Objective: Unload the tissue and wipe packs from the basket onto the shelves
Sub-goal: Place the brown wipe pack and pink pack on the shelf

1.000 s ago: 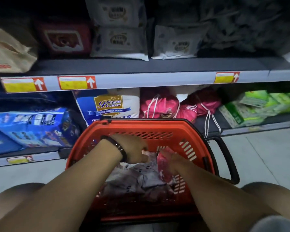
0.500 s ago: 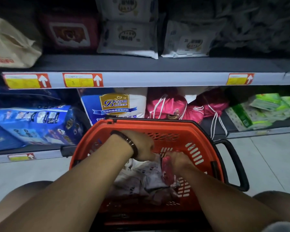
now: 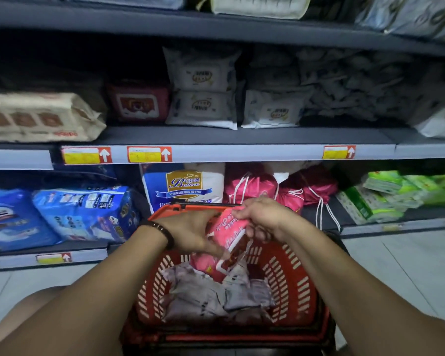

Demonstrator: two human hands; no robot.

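A red plastic basket (image 3: 290, 286) sits on the floor between my knees. Several grey-and-white wipe packs (image 3: 211, 294) and another pink pack (image 3: 203, 263) lie inside it. Above the basket's far rim my right hand (image 3: 262, 217) pinches the top edge of a pink pack (image 3: 229, 232) with white lettering. My left hand (image 3: 190, 232), with a dark bracelet on its wrist, holds the same pack from the left side. The pack hangs tilted, its lower end over the basket. The middle shelf (image 3: 267, 137) runs above and behind.
White wipe packs (image 3: 203, 109) and a red pack (image 3: 139, 104) stand on the middle shelf, a beige pack (image 3: 41, 116) at its left. Below are blue packs (image 3: 85, 211), a white-and-blue bag (image 3: 183, 183), pink drawstring bags (image 3: 252, 186) and green tissue packs (image 3: 380, 199). Tiled floor lies right.
Both hands have come up out of the basket with a pink pack between them. My view has tilted up, so more of the upper shelves shows.
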